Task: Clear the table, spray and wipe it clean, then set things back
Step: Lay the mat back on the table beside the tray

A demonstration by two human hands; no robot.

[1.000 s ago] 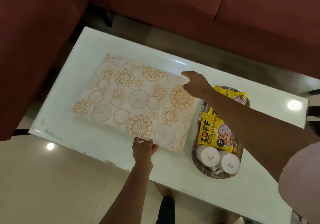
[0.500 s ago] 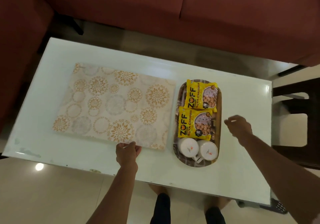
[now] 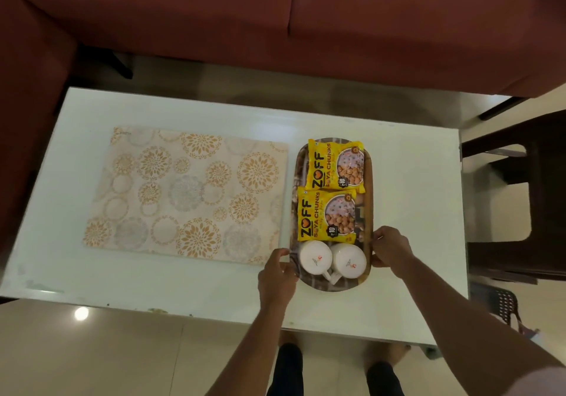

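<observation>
Both hands left the placemat (image 3: 186, 193) and now grip the tray's (image 3: 369, 181) near rim, left hand (image 3: 277, 276) and right hand (image 3: 390, 250) on opposite sides. Tray's on the tabletop (image 3: 413, 303), probably final straightening.

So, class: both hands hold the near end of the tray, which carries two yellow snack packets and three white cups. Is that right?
Not quite. The head view shows two white cups, not three. Both hands, left and right, hold the tray with two packets.

Red sofa (image 3: 275, 22), glossy tiled floor (image 3: 107, 352)
</observation>
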